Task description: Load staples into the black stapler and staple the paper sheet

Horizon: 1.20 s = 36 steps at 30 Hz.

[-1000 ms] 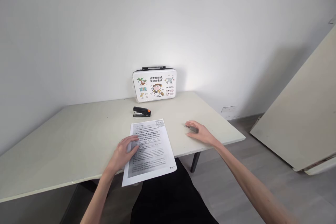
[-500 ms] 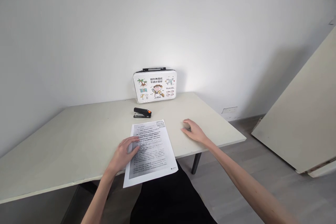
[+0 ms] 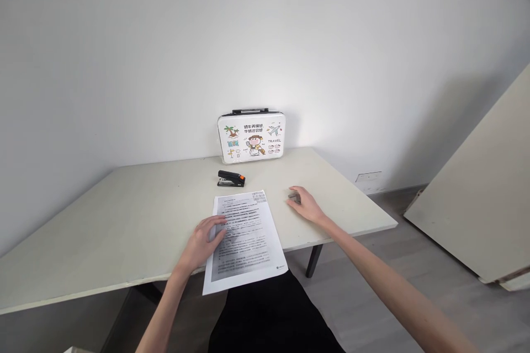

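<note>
On the pale table (image 3: 124, 220), the left hand (image 3: 202, 242) lay flat and open, pinning the printed sheet (image 3: 248, 240) at the near edge, while the right hand (image 3: 306, 207), fingers draped over a small grey thing (image 3: 293, 197) (cdn't tell if gripped), had slid a bit closer to the sheet vs a sec ago, stapler (image 3: 231, 178) untouched behind.

We see a plain white wall (image 3: 165, 38) across the far side, brightest right of centre. A pale cream tabletop (image 3: 124, 215) stands against it, with one dark leg (image 3: 313, 260) visible at the near right. The floor (image 3: 372, 298) is grey planking. At the right, a large off-white board (image 3: 476, 204) stands tilted, its lower edge on the floor. A white wall plate (image 3: 368, 177) sits low on the wall.
</note>
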Tool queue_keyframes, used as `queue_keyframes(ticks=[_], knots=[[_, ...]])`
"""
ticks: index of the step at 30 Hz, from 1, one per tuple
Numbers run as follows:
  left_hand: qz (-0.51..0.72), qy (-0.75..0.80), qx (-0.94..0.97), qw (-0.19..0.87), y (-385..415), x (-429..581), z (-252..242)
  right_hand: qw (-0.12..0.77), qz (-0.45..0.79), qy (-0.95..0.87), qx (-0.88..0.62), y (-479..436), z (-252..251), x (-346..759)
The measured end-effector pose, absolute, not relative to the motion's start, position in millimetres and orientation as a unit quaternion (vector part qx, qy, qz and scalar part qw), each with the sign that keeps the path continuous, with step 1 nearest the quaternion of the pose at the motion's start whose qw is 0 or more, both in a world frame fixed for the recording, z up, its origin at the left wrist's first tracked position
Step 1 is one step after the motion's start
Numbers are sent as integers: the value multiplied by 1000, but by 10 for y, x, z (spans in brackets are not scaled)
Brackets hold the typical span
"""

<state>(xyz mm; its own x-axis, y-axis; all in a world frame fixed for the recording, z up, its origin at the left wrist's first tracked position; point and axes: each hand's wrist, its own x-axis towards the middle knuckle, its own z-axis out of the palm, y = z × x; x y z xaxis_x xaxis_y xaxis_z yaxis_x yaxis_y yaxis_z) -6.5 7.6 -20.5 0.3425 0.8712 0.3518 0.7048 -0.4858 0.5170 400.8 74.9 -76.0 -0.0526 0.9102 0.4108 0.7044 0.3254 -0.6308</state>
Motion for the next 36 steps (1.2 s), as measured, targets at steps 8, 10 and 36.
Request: queue_keyframes(ticks=[8,10,36], knots=[[302,494,801,149,66,-55,-226,362,86,-685,-627,109,-871,4379],[302,496,801,149,59,-48,-217,345,77,-689,-632,104,-865,4375],[323,483,800,147,10,-11,-201,367,73,-693,-616,1572,-940,3450]])
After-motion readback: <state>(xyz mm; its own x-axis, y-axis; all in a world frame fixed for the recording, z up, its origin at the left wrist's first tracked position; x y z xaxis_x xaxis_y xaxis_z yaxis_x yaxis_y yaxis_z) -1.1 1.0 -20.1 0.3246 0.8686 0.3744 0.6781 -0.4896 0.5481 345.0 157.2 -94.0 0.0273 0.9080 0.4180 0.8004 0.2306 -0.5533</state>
